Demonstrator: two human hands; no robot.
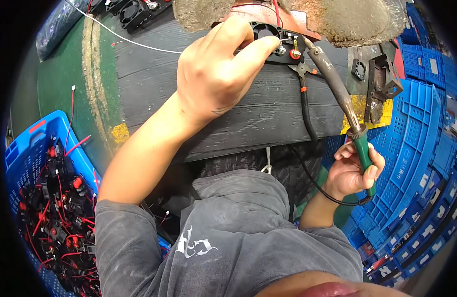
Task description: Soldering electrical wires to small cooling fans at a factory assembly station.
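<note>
My right hand grips the green handle of a soldering iron. The iron's tip is close to the right end of a small black fan assembly, which has a red terminal and metal tabs. Over that assembly, my left hand is closed, thumb and forefinger pinching a thin silvery solder wire that comes in from the upper left. The wire's end pokes out by the metal tabs. My left fingers hide part of the assembly. Whether iron tip and wire touch, I cannot tell.
Black cutting pliers lie just below the assembly. A rusty metal bracket and a small fan are at right. Another fan assembly sits top left. A blue basket of wired parts stands left; blue crates stand right.
</note>
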